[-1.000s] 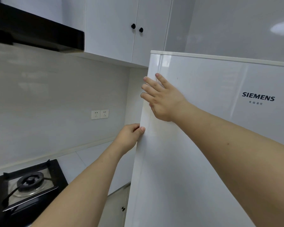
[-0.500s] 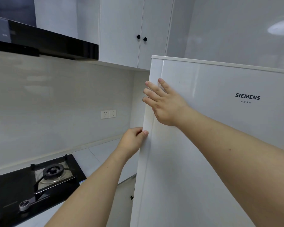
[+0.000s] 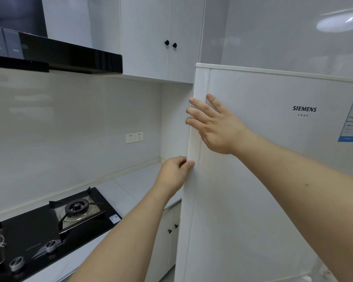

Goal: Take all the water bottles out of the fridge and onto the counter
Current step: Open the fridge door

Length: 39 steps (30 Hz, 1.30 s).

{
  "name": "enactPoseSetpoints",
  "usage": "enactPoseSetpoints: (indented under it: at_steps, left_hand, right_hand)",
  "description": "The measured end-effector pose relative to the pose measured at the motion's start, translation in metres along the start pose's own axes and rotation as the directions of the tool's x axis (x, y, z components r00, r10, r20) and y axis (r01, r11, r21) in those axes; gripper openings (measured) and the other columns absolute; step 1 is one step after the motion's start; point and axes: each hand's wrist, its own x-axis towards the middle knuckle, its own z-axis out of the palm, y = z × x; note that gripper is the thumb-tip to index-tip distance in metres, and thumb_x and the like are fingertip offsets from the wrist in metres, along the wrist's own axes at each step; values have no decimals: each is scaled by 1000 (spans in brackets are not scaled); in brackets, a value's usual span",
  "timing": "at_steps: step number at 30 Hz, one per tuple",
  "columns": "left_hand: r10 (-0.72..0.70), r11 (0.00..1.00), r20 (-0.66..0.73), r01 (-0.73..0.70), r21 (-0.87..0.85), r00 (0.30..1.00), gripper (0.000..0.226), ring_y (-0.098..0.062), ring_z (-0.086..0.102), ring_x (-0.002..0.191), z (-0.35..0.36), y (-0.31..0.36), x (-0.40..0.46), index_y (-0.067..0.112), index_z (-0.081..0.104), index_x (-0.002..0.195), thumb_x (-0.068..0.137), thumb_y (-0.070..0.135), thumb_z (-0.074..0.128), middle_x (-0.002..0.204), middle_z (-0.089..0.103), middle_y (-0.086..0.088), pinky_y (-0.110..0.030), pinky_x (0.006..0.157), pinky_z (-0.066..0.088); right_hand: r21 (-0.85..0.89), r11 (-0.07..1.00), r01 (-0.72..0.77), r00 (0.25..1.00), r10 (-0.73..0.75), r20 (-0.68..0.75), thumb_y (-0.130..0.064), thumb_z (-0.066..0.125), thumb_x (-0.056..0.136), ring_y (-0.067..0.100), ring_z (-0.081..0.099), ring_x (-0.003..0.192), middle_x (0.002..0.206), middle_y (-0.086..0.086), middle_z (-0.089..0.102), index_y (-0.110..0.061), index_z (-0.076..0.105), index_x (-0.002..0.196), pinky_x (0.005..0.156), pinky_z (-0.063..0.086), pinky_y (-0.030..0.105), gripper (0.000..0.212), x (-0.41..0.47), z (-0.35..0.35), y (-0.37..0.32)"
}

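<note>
— Gripping anything? Your left hand (image 3: 176, 171) pinches the fridge door (image 3: 253, 180) edge beside the bench (image 3: 139, 186).
— And your right hand (image 3: 214, 125) lies flat, fingers straight, arm outstretched higher on it.

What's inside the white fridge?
Nothing inside shows. The fridge door is shut and covers it all. The left hand grips the door's edge and the right hand rests flat on the front.

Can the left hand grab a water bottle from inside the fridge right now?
Probably not yet. The fridge door looks shut, and no bottle shows. The left hand grips the door's edge while the right hand lies flat on its front. The door has to swing open first.
</note>
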Motion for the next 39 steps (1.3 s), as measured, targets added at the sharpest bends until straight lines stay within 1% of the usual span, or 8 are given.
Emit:
enactPoseSetpoints:
  at_steps: [9, 13, 18, 23, 26, 31, 36, 39]
  left_hand:
    - [-7, 1000, -37, 7, 21, 999, 62, -15, 51, 67, 8, 24, -51, 3, 62, 89, 72, 62, 50, 73, 58, -10, -53, 81, 52]
    - [3, 998, -75, 1, 55, 997, 60, -15, 53, 68, 15, 37, -79, 5, 63, 89, 75, 62, 50, 83, 64, -21, -54, 81, 52]
    - [8, 993, -154, 11, 121, 988, 47, -15, 43, 61, 33, 70, -128, -1, 62, 86, 87, 46, 54, 66, 48, -6, -34, 61, 38]
    - [-16, 990, -212, 46, 136, 977, 33, -15, 35, 57, 53, 97, -172, 3, 64, 83, 94, 33, 57, 61, 42, -2, -30, 58, 29]
    - [-21, 991, -232, 50, 122, 973, 25, -10, 39, 53, 68, 115, -198, 14, 69, 80, 95, 29, 57, 57, 50, 9, -26, 55, 32]
    - [-31, 987, -246, 68, 146, 969, 26, -14, 34, 54, 87, 140, -229, 8, 66, 79, 95, 27, 56, 62, 46, -1, -27, 53, 27]
    - [-54, 986, -256, 91, 138, 965, 35, -15, 48, 62, 111, 159, -262, 9, 65, 83, 84, 42, 52, 76, 62, -18, -30, 62, 37]
    - [-47, 985, -267, 88, 146, 963, 30, -14, 39, 57, 123, 176, -280, 6, 62, 78, 89, 33, 57, 64, 49, -8, -28, 58, 31]
  right_hand:
    - [17, 1000, -10, 999, 10, -45, -19, 29, 87, 31, 37, 138, 132, 8, 55, -13, 65, 117, 112, 27, 57, 47, -27, -47, -4]
    - [7, 1000, -3, 995, 3, -97, -20, 30, 86, 30, 40, 137, 132, 7, 56, -15, 66, 117, 112, 28, 57, 47, -44, -66, -4]
    - [4, 1000, 14, 986, -14, -168, -20, 28, 87, 29, 40, 137, 134, 6, 56, -17, 66, 119, 115, 23, 53, 49, -75, -96, 2]
    - [-136, 990, 31, 992, -48, -121, -23, 28, 91, 27, 24, 145, 147, 2, 43, -22, 55, 134, 116, -4, 48, 50, -106, -127, 4]
    - [-150, 988, 34, 990, -54, -133, -22, 29, 91, 27, 25, 144, 147, 2, 44, -23, 56, 133, 116, -6, 48, 50, -125, -144, 8]
    - [-176, 983, 49, 994, -65, -84, -22, 15, 93, 28, 6, 148, 158, 2, 23, -23, 36, 147, 111, -20, 47, 57, -154, -170, 12]
    - [-108, 994, 17, 987, -34, -159, -20, 24, 87, 29, 28, 143, 145, 5, 46, -18, 58, 131, 117, 1, 48, 55, -187, -191, 20]
    - [-31, 999, 9, 976, -15, -217, -18, 28, 85, 30, 26, 142, 143, 8, 47, -15, 60, 129, 118, 4, 49, 54, -207, -205, 27]
